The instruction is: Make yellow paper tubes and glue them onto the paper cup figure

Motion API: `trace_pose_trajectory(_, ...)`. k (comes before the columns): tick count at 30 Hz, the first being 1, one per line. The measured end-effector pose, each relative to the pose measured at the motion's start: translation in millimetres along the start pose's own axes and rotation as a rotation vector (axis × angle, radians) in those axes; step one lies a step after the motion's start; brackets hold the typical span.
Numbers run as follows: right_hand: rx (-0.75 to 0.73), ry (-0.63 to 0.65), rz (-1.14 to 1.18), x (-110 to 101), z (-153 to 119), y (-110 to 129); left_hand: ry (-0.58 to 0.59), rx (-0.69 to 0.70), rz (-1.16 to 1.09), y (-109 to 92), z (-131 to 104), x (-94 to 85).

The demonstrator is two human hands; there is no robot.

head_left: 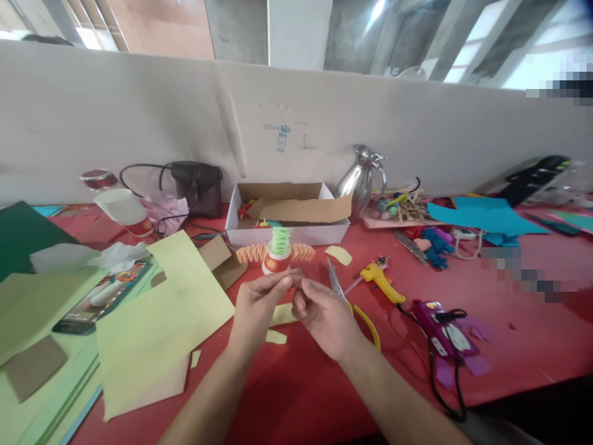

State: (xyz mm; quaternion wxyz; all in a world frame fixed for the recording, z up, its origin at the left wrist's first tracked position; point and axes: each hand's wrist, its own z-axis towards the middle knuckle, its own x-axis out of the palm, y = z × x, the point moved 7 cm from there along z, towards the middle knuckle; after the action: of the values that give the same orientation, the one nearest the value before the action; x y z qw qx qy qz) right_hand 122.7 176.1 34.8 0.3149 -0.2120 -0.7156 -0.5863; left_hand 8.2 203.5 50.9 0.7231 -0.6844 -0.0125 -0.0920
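We see our left hand and right hand meeting at the fingertips, just in front of a cup with green folded paper on top and orange folded strips at its sides. Scissors lie beside our right hand, near a yellow glue gun. Behind the cup stands a box; a phone lies to the left.

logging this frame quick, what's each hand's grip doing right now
Left hand: pinched closed; anything held can't be told.
Right hand: closed, fingers curled; whether it holds anything can't be told.
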Motion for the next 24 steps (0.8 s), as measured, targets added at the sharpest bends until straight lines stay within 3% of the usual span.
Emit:
trace_pose_trajectory(6,0.026,0.056,0.047,8.1,-9.0,-15.0,0.008,-0.054,-0.107,7.7,0.5,0.3)
trace_pose_trajectory(12,0.059,0.130,0.066,10.3,-18.9,-19.4,-0.150,0.022,-0.096,8.0,1.8,-16.5)
trace_pose_trajectory(16,0.112,0.130,0.109,10.4,-19.9,-20.5,-0.119,0.050,-0.039,4.3,3.0,-14.3)
trace_pose_trajectory(19,0.143,0.107,0.140,9.7,-20.6,-21.0,-0.093,0.008,-0.120,6.0,5.3,-10.7)
trace_pose_trajectory(24,0.146,0.073,0.146,3.5,-17.4,-23.9,-0.114,0.019,-0.111,3.8,3.7,-13.0)
